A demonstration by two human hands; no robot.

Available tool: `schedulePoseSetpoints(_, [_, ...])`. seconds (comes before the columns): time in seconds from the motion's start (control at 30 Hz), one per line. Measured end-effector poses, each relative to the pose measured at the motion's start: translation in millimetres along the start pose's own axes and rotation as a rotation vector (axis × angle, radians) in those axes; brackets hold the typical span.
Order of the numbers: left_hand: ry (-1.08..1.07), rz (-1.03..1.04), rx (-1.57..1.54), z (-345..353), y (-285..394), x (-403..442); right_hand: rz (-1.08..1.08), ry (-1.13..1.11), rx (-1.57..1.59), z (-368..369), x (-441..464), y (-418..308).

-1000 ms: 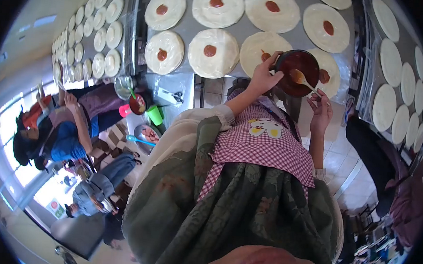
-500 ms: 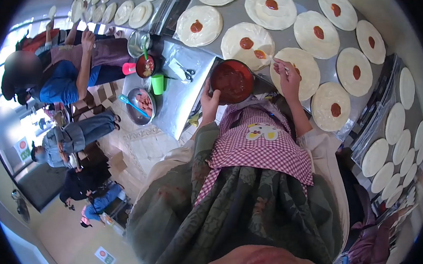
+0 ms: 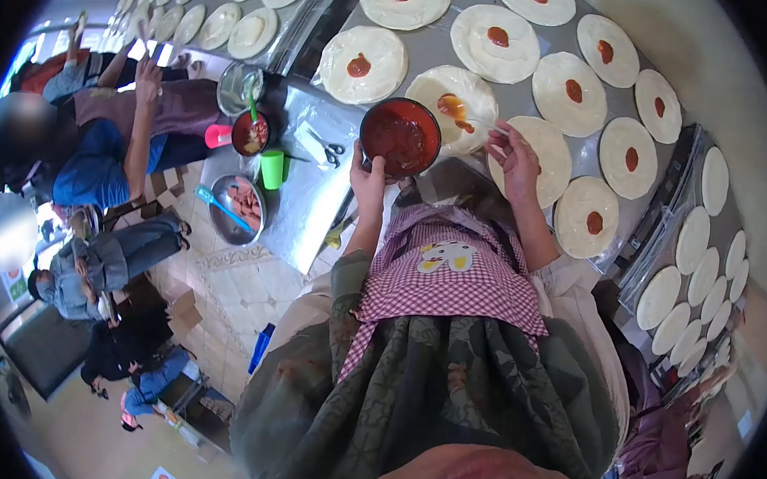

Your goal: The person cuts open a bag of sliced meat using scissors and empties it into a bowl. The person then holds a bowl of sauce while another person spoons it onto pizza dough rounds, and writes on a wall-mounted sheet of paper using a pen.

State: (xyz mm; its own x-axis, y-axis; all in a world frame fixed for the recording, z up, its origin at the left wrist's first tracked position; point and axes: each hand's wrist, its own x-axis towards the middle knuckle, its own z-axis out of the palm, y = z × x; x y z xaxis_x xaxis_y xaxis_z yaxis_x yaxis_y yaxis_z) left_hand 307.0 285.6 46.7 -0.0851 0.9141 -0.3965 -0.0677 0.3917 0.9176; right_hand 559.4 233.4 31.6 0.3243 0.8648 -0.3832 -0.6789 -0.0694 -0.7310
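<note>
My left hand (image 3: 368, 184) grips the rim of a dark bowl (image 3: 399, 138) with red sauce inside. In my right hand (image 3: 518, 160) is the handle of a spoon (image 3: 453, 106), whose bowl end is over a flat dough round (image 3: 434, 82) with red sauce on it. Several other dough rounds, such as one (image 3: 362, 65) on the left, lie on the metal table with a spot of red sauce near the middle. My right forearm passes beside two rounds at the table's near edge.
On a side table (image 3: 302, 208) are scissors (image 3: 333, 151), a green cup (image 3: 272, 169), a red cup (image 3: 218, 136), a bowl of pinkish pieces (image 3: 238, 209) and a smaller bowl (image 3: 250, 133). A co-worker in blue (image 3: 98, 165) is at the left. More dough rounds (image 3: 658, 298) lie at the right.
The spoon has gone from the bowl to a dough round. My left hand and the bowl have moved left, away from the right side. The view has turned, showing more of the side table.
</note>
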Motion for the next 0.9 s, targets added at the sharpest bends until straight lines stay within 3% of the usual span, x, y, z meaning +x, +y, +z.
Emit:
schedulePoseSetpoints(0.1, [-0.074,0.034,0.057,11.9,16.4,18.1,-0.050,-0.086,-0.305,44.8,-6.3,-2.6])
schedulePoseSetpoints(0.17, [-0.126,0.076,0.095,23.0,25.2,33.2,-0.261,-0.097,-0.564,56.2,-2.4,7.5])
schedulePoseSetpoints(0.2, [-0.191,0.268,0.144,28.0,30.4,41.9,-0.364,-0.098,-0.694,58.3,-0.3,13.7])
schedulePoseSetpoints(0.4, [-0.370,0.352,0.189,68.4,61.3,77.8,-0.046,0.102,-0.144,68.5,10.2,31.4])
schedulePoseSetpoints(0.53, [-0.481,0.335,0.261,87.1,71.0,93.2,-0.039,0.203,0.013,72.1,23.7,29.1])
schedulePoseSetpoints(0.73, [-0.481,0.225,0.031,111.1,55.2,110.5,-0.123,0.249,0.165,53.9,32.3,6.1])
schedulePoseSetpoints(0.9, [-0.515,0.188,0.055,125.1,39.4,118.2,-0.225,0.320,0.222,19.5,25.0,-20.3])
